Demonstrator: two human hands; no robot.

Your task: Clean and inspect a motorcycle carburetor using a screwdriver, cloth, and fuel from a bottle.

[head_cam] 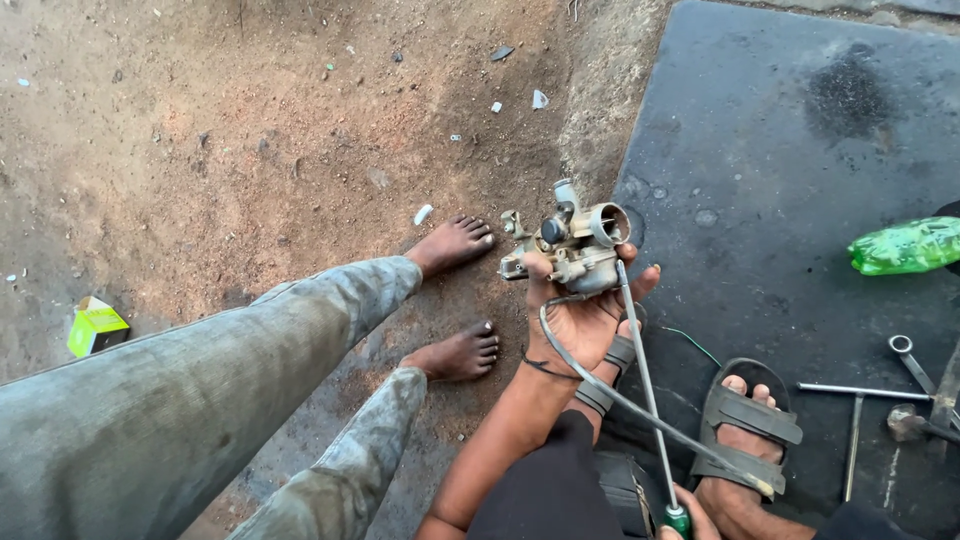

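left hand (580,320) gripping carburetor (572,245), right hand (690,520) — screwdriver (645,380)

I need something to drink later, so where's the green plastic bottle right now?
The green plastic bottle lies on the dark slab at the far right edge of the head view, above the metal tools.

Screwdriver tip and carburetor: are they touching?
Touching. The head view shows the screwdriver shaft running up from the right hand to meet the carburetor, held in the left hand.
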